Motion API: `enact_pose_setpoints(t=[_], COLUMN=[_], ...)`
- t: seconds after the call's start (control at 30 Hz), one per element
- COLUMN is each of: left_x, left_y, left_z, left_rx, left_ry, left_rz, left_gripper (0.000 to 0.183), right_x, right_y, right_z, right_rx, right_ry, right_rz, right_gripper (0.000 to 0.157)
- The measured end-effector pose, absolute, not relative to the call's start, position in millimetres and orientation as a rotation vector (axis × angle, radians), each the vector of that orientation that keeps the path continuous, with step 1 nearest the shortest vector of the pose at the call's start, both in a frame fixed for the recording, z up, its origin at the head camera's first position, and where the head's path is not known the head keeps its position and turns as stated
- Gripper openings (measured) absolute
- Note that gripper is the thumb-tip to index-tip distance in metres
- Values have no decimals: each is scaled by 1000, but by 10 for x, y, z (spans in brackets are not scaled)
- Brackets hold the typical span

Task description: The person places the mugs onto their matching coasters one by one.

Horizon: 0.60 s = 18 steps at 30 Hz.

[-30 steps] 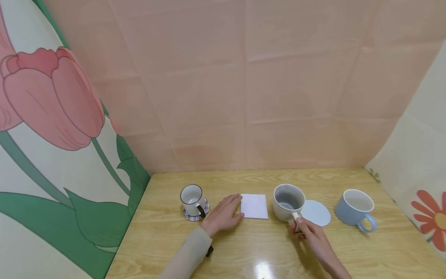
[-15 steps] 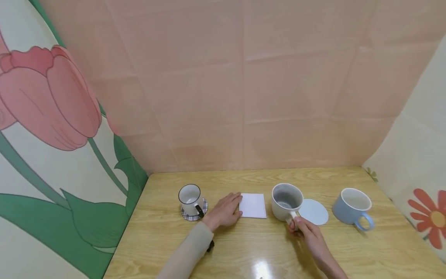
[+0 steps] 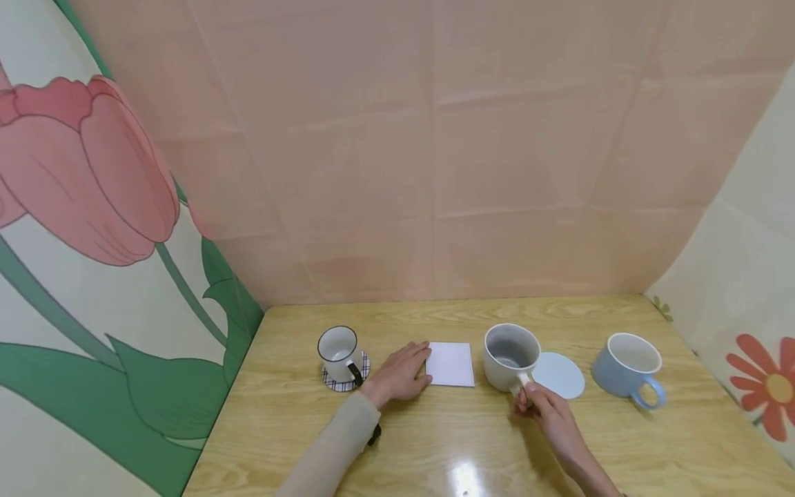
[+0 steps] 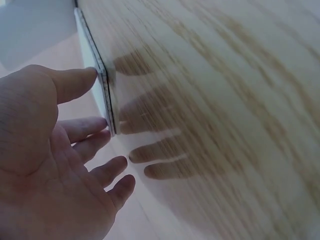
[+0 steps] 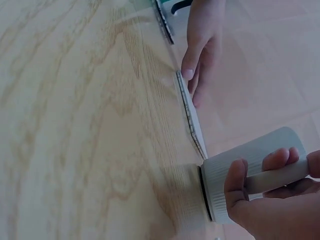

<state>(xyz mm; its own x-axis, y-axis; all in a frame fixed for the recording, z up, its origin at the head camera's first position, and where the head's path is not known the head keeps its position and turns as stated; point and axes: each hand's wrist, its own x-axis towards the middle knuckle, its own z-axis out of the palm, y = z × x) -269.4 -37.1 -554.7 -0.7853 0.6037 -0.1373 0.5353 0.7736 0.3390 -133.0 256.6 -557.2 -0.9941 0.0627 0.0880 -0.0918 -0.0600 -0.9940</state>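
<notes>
My left hand lies at the left edge of a square white coaster, its thumb and fingertips touching that edge. In the left wrist view the fingers are spread and fairly straight along the coaster's side. My right hand grips the handle of a white mug, fingers curled round it. The mug has a grey inside and stands upright between the square coaster and a round pale blue coaster. Ribbing shows on its lower wall in the right wrist view, with its base right at the tabletop.
On the left, a white mug with a dark rim and black handle stands on a round plaid coaster. A wide blue mug stands at the right. The wooden table meets a pink cloth backdrop behind.
The head view has shifted slightly. Both hands, the mugs and the coasters keep their places on the table.
</notes>
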Motion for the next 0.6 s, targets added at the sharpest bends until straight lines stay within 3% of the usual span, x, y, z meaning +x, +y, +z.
enact_pose_setpoints(t=[0.6], left_x=[-2726], left_y=[-381], left_z=[-5573], left_rx=[855], left_ry=[2700], left_rz=[413], left_gripper=[69], right_x=[-1321], right_y=[2582], right_z=[-5559], right_rx=[89], right_ry=[-2005], right_rz=[2212], right_gripper=[45])
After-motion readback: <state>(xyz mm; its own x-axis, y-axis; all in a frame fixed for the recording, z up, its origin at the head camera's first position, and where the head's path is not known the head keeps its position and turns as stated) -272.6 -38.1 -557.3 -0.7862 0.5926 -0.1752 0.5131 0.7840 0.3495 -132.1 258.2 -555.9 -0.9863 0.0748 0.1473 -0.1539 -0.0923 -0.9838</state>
